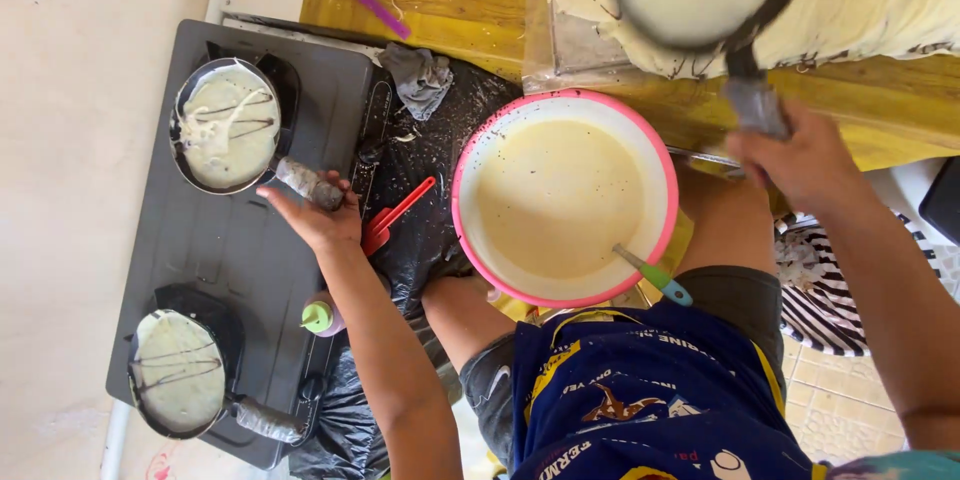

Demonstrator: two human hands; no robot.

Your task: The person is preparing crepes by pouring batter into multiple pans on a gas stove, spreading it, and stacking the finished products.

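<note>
Two small pans sit on the grey stove [250,240]; my left hand [318,215] closes on the upper pan's wrapped handle [308,184]. The pink-rimmed batter bowl [563,198] sits mid-surface. My right hand [795,158] grips a third pan's handle [755,100], tipped over the crepe stack [880,0].

Open lane: bare grey stove top [215,250] between the upper small round pan with batter [226,125] and the lower one [180,372]; a hand passes there. Right of the stove it's crowded: red plastic spatula [395,215] on black plastic sheet [430,155], green-capped squeeze bottle [318,316], then the big pink-rimmed batter bowl [563,198] blocking the middle. Grey rag [420,78] sits at the stove's top corner.
</note>
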